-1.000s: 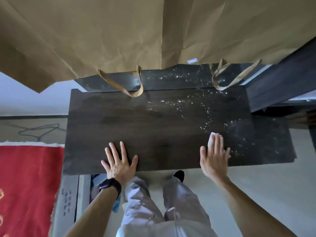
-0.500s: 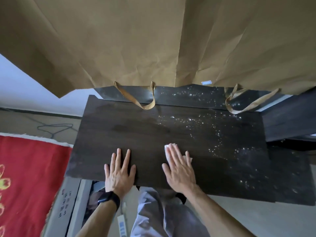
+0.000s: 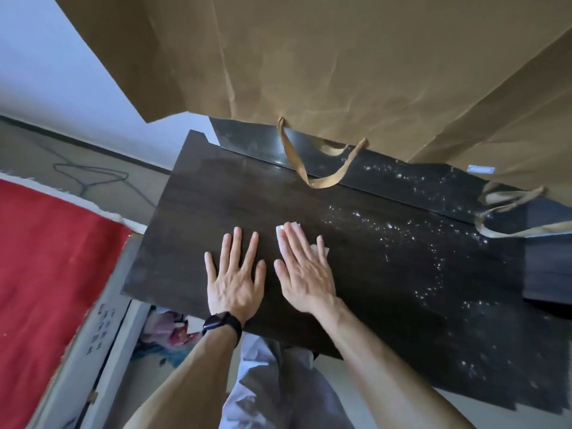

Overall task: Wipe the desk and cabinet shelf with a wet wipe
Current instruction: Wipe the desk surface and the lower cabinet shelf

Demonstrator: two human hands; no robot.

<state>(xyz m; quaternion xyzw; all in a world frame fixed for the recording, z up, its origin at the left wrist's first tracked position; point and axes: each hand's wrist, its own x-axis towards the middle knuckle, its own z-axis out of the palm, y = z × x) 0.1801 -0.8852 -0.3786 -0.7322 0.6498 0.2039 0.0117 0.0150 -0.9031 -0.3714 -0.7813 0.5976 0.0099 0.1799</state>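
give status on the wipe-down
Left hand flat on dark wood desk. Right hand presses white wet wipe. White specks at right, brown paper bag overhangs rear.

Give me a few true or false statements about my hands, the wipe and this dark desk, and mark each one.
1. The right hand presses the wet wipe flat against the desk. True.
2. The left hand grips a spray bottle. False: it lies flat on the desk with nothing in it.
3. White specks dot the desk to the right of both hands. True.
4. The black watch sits on the right wrist. False: it is on the left wrist.
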